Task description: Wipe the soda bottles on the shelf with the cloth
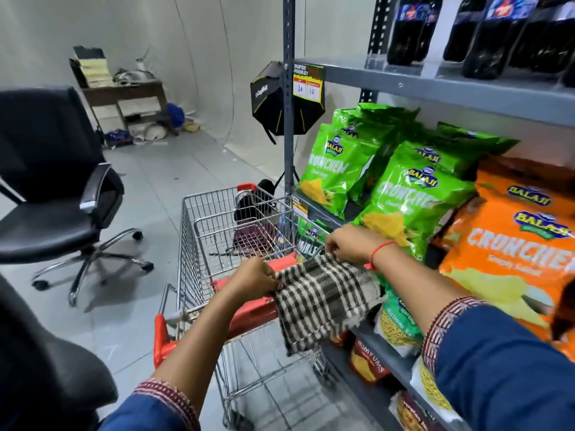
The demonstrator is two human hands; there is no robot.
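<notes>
Head view: both hands pinch the top edge of the black-and-cream checked cloth [323,293] over the wire shopping trolley [199,231], left hand [253,276] and right hand [351,245] at either corner; the dark plastic soda bottles [485,35] stand upright on the grey metal top shelf [435,91], well above and to the right, nearer the right hand.

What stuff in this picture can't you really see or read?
- Soda bottles, head view: tops cut off by the upper edge; blue labels too blurred to read.
- Price tag: small print too tiny.
- Checked cloth, held by the left hand and right hand: hides the packets behind it.
- Dark item in the shopping cart: unclear behind the wire mesh.
</notes>
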